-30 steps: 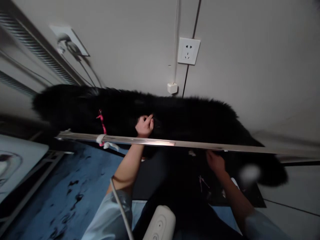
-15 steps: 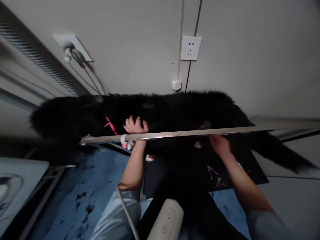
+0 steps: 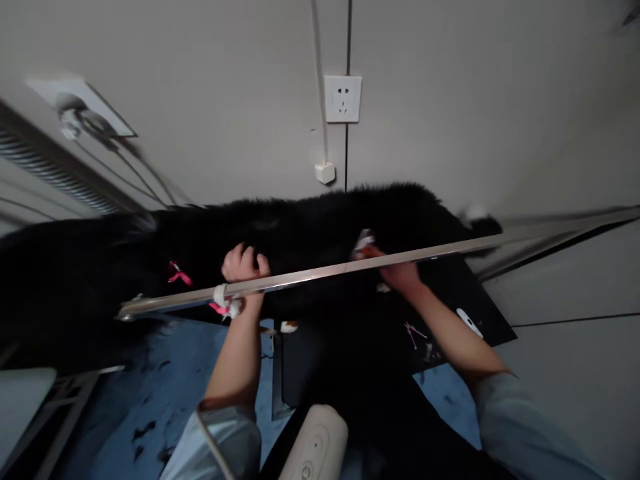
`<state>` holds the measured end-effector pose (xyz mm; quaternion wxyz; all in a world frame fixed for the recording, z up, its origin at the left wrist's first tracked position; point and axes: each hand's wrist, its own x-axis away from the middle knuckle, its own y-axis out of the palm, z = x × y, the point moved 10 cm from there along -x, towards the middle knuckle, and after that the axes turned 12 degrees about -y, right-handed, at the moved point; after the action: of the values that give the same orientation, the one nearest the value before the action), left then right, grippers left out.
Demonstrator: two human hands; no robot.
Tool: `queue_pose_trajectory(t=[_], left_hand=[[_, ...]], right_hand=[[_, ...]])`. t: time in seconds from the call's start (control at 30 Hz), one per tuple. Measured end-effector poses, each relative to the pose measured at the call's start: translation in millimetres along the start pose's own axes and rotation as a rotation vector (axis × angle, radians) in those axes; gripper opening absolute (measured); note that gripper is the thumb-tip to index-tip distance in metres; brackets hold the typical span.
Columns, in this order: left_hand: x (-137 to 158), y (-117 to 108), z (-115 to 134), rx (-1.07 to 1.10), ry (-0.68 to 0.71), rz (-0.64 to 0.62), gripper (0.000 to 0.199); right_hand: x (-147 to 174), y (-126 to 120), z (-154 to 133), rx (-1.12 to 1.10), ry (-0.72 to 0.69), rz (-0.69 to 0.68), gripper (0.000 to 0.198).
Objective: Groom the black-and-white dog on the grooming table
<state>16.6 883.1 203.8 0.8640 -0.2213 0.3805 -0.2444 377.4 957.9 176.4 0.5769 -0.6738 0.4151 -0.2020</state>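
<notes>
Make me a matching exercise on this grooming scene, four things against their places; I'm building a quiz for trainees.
Things:
1. left hand
2. right hand
3. socket
4. white tie

Places:
A. on the wall above the dog
B. wrapped round the metal bar
C. in the fur left of the bar's middle
D. at the fur near the dog's right end

Pairs: 1-C, 2-D, 3-A, 4-B
</notes>
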Motion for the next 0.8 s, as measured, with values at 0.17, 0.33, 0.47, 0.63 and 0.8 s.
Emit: queue_pose_trajectory(t=[0.17, 0.33, 0.47, 0.63, 0.8], left_hand=[[29, 20, -4, -0.077, -0.17, 0.023, 0.03], [106, 67, 47, -0.021, -0.159, -0.12, 0.049], [146, 97, 58, -0.069, -0.229, -0.267, 0.049], [166, 88, 43, -0.001, -0.397, -0.17, 0.067], [233, 149, 33, 0.682, -1.023, -0.193, 0.065]], right_hand=[[167, 10, 177, 0.127, 0.573, -0.044, 0.048], [193, 75, 131, -0.019, 0.499, -0.199, 0.037], [92, 65, 70, -0.141, 0.056, -0.061, 0.043], [109, 84, 138, -0.059, 0.35, -0.385, 0.046], [139, 100, 133, -0.119, 0.245, -0.44, 0.038]])
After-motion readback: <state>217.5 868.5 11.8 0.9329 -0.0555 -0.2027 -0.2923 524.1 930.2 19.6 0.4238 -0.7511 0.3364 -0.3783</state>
